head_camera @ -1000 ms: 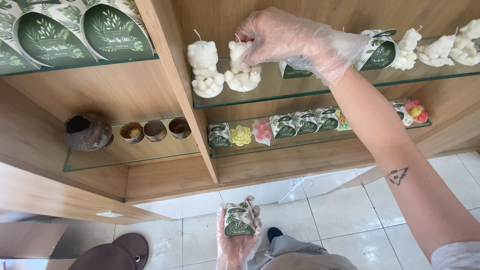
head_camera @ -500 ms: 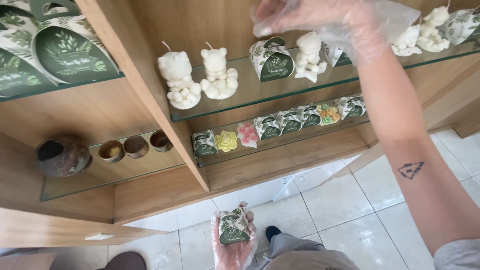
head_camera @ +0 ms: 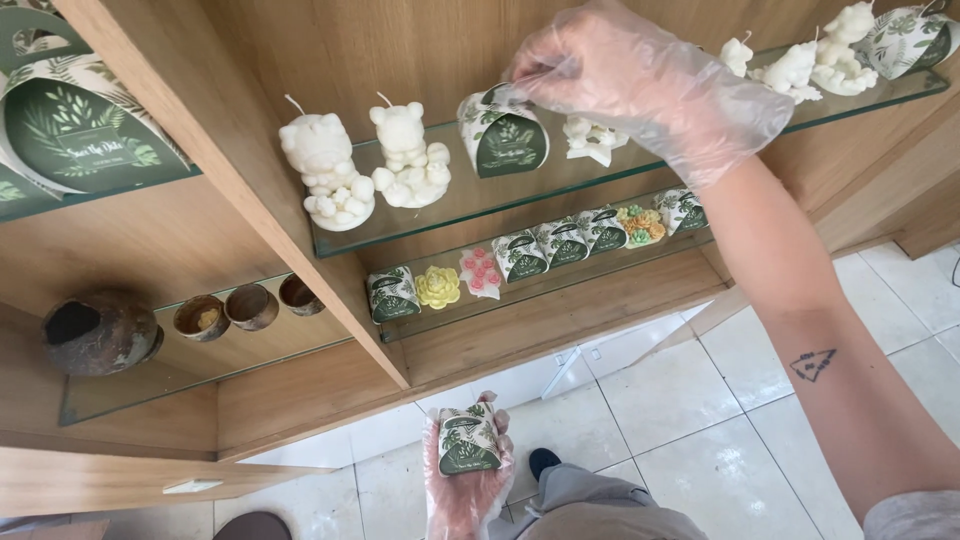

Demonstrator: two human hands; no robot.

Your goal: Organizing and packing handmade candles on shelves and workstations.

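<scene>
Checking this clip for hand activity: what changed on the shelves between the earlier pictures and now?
The right hand came off the white bear candles and moved right along the upper glass shelf, where its fingertips now touch the top of a green leaf-print box. The left hand stayed low, holding a similar small box. The lower-shelf items kept their places.

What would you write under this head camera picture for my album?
Gloved right hand touches a small green leaf-print box on the glass shelf; left hand holds another box below.
</scene>
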